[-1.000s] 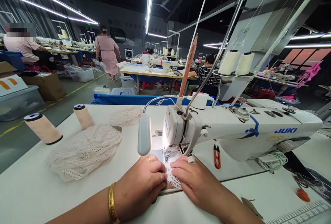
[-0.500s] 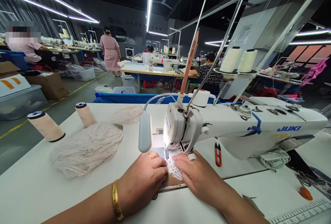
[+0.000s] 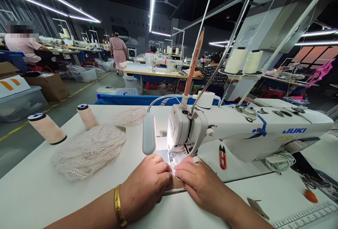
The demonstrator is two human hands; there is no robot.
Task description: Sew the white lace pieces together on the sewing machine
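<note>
White lace trim point(image 3: 173, 168) lies under the needle area of a white sewing machine point(image 3: 182, 127), lit by its lamp point(image 3: 149, 135). My left hand point(image 3: 151, 183), wearing a gold ring and bangle, pinches the lace's left edge with its fingers curled. On the other side, my right hand point(image 3: 199, 178) has its fingertips pressed together on the lace, close to the presser foot. Both hands hide part of the lace. A bundle of lace point(image 3: 89, 151) rests on the table at the left.
Two thread cones point(image 3: 47, 129) stand at the table's left edge. Red thread snips point(image 3: 222, 158) lie right of the needle, under the machine arm. A clear ruler point(image 3: 303, 218) and scissors point(image 3: 308, 181) are at lower right. Other people work at machines beyond.
The lace has fed forward under the machine, so less of it shows between my hands. My right hand has shifted slightly left. A person in the background has walked farther away.
</note>
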